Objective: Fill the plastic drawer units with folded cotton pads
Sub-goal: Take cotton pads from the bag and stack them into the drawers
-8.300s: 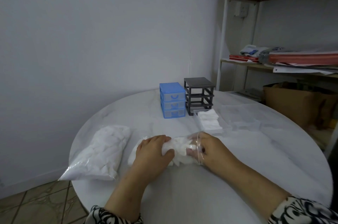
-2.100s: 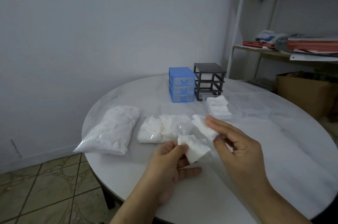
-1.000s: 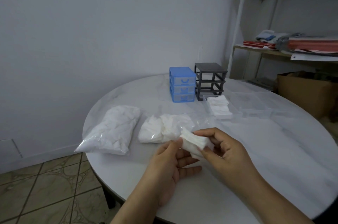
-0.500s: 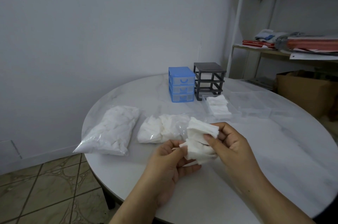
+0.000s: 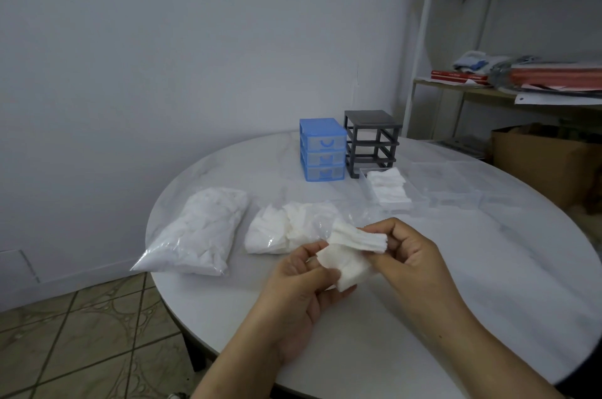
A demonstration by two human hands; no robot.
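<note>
low in the centre of the frame, above the near part of the round white surface [image 5: 488,268], both hands hold a small stack of cotton pads [image 5: 351,252]. the left hand [image 5: 303,287] reaches up from the bottom edge, palm turned up, its thumb and fingers [image 5: 312,250] pinched on the stack's lower left corner. the right hand [image 5: 413,255] comes in from the lower right, its fingers curled round the stack's upper right end, where the layered pad edges face right. the stack's long axis runs from lower left to upper right.

just beyond lies an open bag of pads [image 5: 290,229]; left of it, a full sealed bag [image 5: 198,235]. further back right sits a clear drawer [image 5: 389,188] holding folded pads. beyond it, the blue drawer unit [image 5: 322,149] and the empty grey frame [image 5: 371,141] stand side by side.
</note>
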